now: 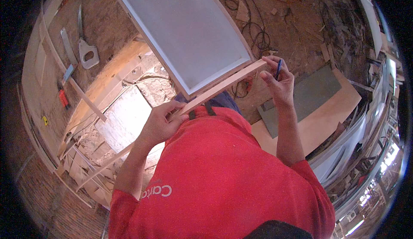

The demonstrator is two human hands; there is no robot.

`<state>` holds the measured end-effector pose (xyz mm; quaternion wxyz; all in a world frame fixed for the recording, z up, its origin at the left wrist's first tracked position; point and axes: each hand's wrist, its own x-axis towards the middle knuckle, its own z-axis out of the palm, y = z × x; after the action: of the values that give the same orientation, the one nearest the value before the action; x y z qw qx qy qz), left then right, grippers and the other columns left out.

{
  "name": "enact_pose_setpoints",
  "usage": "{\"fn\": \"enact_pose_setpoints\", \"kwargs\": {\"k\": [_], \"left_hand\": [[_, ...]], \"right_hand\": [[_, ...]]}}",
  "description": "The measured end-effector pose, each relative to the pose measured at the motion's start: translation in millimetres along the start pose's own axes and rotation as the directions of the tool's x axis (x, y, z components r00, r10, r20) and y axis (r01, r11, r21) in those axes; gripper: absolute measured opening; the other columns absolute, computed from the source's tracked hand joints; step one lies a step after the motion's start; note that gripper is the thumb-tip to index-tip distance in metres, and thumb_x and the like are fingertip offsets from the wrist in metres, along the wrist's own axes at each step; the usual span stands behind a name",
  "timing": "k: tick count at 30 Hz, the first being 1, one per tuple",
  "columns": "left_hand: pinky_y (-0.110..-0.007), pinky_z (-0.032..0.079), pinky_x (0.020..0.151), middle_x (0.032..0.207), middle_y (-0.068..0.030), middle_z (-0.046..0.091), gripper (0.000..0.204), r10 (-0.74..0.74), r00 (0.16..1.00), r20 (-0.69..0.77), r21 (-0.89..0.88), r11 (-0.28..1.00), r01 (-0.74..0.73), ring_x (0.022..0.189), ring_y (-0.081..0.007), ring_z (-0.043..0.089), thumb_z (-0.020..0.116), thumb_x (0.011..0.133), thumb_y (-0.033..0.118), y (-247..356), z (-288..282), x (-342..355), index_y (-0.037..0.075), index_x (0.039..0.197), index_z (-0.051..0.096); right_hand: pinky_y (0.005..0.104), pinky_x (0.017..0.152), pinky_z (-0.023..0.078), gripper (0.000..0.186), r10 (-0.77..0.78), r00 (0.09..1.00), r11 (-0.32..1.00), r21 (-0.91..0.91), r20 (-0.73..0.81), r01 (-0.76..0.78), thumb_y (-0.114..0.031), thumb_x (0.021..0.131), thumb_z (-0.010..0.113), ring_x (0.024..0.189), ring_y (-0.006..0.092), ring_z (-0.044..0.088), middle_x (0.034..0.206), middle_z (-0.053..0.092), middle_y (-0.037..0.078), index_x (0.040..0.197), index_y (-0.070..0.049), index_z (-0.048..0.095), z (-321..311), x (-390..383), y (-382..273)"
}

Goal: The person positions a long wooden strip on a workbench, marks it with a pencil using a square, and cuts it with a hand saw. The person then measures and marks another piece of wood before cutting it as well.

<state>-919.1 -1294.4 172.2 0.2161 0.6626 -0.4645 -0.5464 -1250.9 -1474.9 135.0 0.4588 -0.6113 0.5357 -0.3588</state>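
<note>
A narrow wooden strip (223, 85) lies across the near end of a framed panel (195, 28), which has a pale grey face and a white inner border. My left hand (161, 122) is closed on the strip's left end, close to my red shirt. At the other end, my right hand (278, 79) pinches the strip between thumb and fingers. A blue pen (278, 68) is also tucked among the fingers of that hand. The strip runs along the frame's near edge; whether the two touch all along cannot be made out.
To the left, a handsaw (88, 54), a red-handled tool (63, 97) and a small yellow item (44, 120) lie on a wooden surface. Black cables (258, 32) coil on the floor beyond the panel. On the right are a dark green sheet (301, 94) and scrap wood.
</note>
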Motion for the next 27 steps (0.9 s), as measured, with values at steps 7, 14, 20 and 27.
{"fn": "enact_pose_setpoints", "kwargs": {"k": [7, 14, 20, 27], "left_hand": [[-0.039, 0.050, 0.071, 0.082, -0.0174, 0.068, 0.036, -0.203, 0.963, 0.177, 0.083, 0.978, 0.191, 0.075, -0.0252, 0.065, 0.060, 0.104, 0.035, -5, 6, 8, 0.000, 0.106, 0.067], [-0.048, 0.050, 0.073, 0.079, -0.0212, 0.066, 0.048, -0.224, 0.971, 0.082, 0.227, 0.953, 0.201, 0.077, -0.0368, 0.066, 0.048, 0.108, 0.047, -2, 18, 10, 0.001, 0.098, 0.062], [-0.048, 0.051, 0.075, 0.086, -0.0213, 0.070, 0.044, -0.159, 0.987, 0.008, 0.164, 0.974, 0.156, 0.079, -0.0372, 0.067, 0.054, 0.106, 0.043, -24, 34, 21, 0.001, 0.106, 0.067], [-0.037, 0.051, 0.072, 0.082, -0.0149, 0.068, 0.040, -0.244, 0.967, 0.075, 0.095, 0.967, 0.236, 0.076, -0.0209, 0.063, 0.056, 0.105, 0.034, -18, 25, 27, -0.005, 0.106, 0.067]], "right_hand": [[0.0205, 0.053, 0.038, 0.029, 0.328, 0.942, 0.937, 0.099, 0.076, -0.334, -0.020, 0.090, 0.085, 0.060, 0.0017, 0.050, 0.078, 0.065, -0.007, 0.113, -0.005, 0.077, 9, 5, 12], [0.0229, 0.067, 0.052, 0.027, 0.458, 0.880, 0.880, 0.078, 0.128, -0.469, -0.021, 0.089, 0.083, 0.075, 0.0066, 0.063, 0.089, 0.073, -0.001, 0.108, -0.003, 0.078, 7, 5, 8], [0.0251, 0.072, 0.054, 0.032, 0.448, 0.890, 0.862, 0.226, 0.079, -0.454, -0.017, 0.087, 0.085, 0.078, 0.0082, 0.066, 0.091, 0.074, 0.000, 0.113, -0.001, 0.077, 10, 2, 15], [0.0218, 0.065, 0.052, 0.040, 0.426, 0.895, 0.857, 0.257, 0.134, -0.447, -0.017, 0.089, 0.083, 0.079, 0.0071, 0.065, 0.098, 0.073, 0.002, 0.123, 0.000, 0.072, 17, 5, 29]]}}
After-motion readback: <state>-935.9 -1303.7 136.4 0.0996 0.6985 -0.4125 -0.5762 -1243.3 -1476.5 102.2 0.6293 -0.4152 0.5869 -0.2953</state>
